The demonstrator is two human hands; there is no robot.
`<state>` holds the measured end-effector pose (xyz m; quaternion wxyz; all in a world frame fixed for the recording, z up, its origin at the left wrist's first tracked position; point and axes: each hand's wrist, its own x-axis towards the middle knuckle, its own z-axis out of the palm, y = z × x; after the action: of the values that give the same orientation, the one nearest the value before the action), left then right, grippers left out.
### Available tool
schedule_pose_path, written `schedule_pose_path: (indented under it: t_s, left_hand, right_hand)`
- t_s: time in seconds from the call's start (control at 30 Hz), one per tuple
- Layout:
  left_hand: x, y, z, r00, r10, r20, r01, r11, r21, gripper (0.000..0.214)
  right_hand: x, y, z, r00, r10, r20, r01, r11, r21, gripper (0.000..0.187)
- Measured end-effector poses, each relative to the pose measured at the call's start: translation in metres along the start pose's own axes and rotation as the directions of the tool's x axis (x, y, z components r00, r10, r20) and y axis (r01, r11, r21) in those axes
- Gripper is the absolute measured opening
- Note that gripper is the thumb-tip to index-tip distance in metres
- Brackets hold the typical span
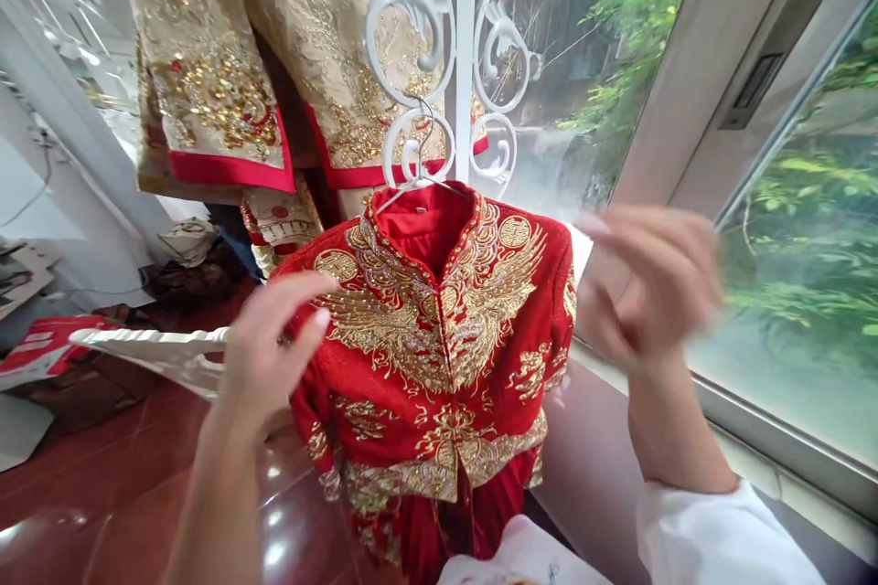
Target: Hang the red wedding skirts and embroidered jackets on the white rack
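A red jacket (439, 338) with gold embroidery hangs on a hanger from a white ornate stand (461, 55), in the middle of the view. My left hand (271, 347) rests against the jacket's left shoulder, fingers curled at the fabric edge. My right hand (645, 288) hovers just right of the jacket's other shoulder; it is blurred by motion, fingers bent, and touches nothing that I can see.
A gold embroidered garment (226, 64) with red trim hangs behind at upper left. A white carved stand piece (155, 352) juts out at left over the glossy red floor (89, 494). Large windows (809, 228) run along the right.
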<state>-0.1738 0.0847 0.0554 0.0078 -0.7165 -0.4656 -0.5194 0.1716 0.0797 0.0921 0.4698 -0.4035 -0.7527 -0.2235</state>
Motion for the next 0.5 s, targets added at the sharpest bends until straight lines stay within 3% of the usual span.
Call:
schedule_pose_path:
  t_s: [0.03,0.1,0.23,0.3,0.4,0.43,0.5]
  left_hand:
    - [0.019,-0.006,-0.004,0.997,0.036,-0.067,-0.025,0.988,0.150,0.040]
    - [0.047,-0.021,-0.005,1.000,0.019,-0.018,-0.013,0.963,0.268,0.052]
    - [0.074,-0.043,-0.007,0.972,-0.188,0.140,0.168,0.975,0.144,0.054]
    - [0.083,-0.046,-0.015,0.913,-0.310,0.263,0.302,0.951,0.072,0.055]
    - [0.093,-0.053,-0.027,0.741,-0.430,0.516,0.517,0.856,-0.029,0.052]
    - [0.095,-0.057,-0.027,0.698,-0.455,0.552,0.579,0.813,-0.061,0.052]
    - [0.091,-0.066,-0.023,0.681,-0.492,0.543,0.653,0.743,-0.145,0.059]
  right_hand:
    - [0.011,0.016,0.011,1.000,0.008,-0.017,-0.008,1.000,0.006,0.039]
    - [0.026,0.048,0.036,0.999,0.047,-0.005,-0.047,0.997,0.060,0.039]
    - [0.032,0.090,0.068,0.952,0.258,0.164,-0.297,0.907,0.297,0.042]
    - [0.035,0.096,0.069,0.886,0.343,0.311,-0.449,0.802,0.394,0.050]
    - [0.040,0.094,0.063,0.768,0.350,0.536,-0.613,0.642,0.460,0.054]
    - [0.040,0.093,0.062,0.755,0.347,0.557,-0.632,0.614,0.474,0.053]
    - [0.038,0.092,0.063,0.796,0.354,0.491,-0.588,0.646,0.488,0.052]
